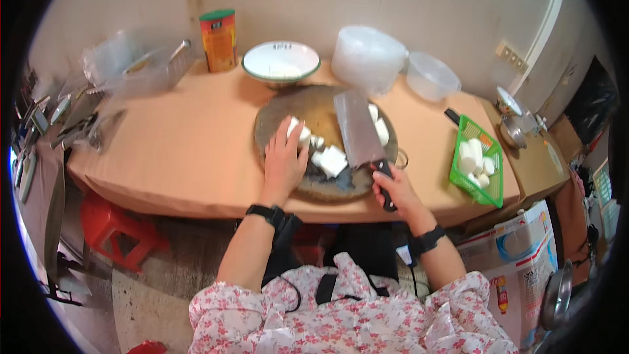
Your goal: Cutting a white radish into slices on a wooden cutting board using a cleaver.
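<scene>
My right hand (pixel 395 191) grips the black handle of a cleaver (pixel 358 128). Its broad blade is over the right half of a thick round chopping board (pixel 295 103). At the board's left side, the fingers of my left hand (pixel 285 160) hold a white piece of peeled vegetable (pixel 300 133), partly hidden beneath them. Small white bits (pixel 317 141) lie just right of that hand. Nearer the middle is a group of cut white pieces (pixel 331 161). More white chunks (pixel 381 130) sit beyond the blade on the right, partly covered by it.
Behind the board stand a green-rimmed white bowl (pixel 280 61), an orange canister with a green lid (pixel 218 42), stacked plastic tubs (pixel 368 59) and another clear tub (pixel 432 76). A green basket (pixel 457 182) at right holds white vegetable pieces. A red stool (pixel 118 231) stands below left.
</scene>
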The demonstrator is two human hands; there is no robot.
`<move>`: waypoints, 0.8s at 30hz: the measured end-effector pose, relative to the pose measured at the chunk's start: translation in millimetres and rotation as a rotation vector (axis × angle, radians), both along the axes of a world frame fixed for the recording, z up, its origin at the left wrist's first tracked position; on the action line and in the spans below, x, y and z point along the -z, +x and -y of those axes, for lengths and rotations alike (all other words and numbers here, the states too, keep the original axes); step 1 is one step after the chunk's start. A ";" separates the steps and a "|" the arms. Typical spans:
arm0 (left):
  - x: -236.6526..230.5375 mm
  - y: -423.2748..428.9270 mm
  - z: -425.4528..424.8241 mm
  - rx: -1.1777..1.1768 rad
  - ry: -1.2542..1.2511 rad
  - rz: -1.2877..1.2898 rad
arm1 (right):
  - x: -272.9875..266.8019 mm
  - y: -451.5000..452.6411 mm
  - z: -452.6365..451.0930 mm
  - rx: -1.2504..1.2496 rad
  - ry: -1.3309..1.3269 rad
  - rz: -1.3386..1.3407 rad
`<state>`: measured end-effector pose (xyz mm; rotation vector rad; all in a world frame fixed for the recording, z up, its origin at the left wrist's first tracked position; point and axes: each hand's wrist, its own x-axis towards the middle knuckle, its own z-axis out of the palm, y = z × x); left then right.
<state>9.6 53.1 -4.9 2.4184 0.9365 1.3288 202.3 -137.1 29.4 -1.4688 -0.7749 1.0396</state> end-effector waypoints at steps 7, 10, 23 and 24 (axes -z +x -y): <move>-7.6 6.3 -11.9 0.015 0.028 -0.004 | -10.9 1.1 -8.7 0.057 -0.015 0.058; -5.4 5.3 -13.5 0.000 -0.003 -0.032 | -8.6 2.1 -10.1 0.035 -0.007 0.017; -4.3 2.4 -6.2 -0.009 -0.017 -0.047 | -6.6 -3.0 -2.0 0.049 -0.002 0.021; -4.0 2.4 -7.1 -0.006 -0.013 -0.043 | -5.7 -3.2 -2.3 0.051 0.005 0.019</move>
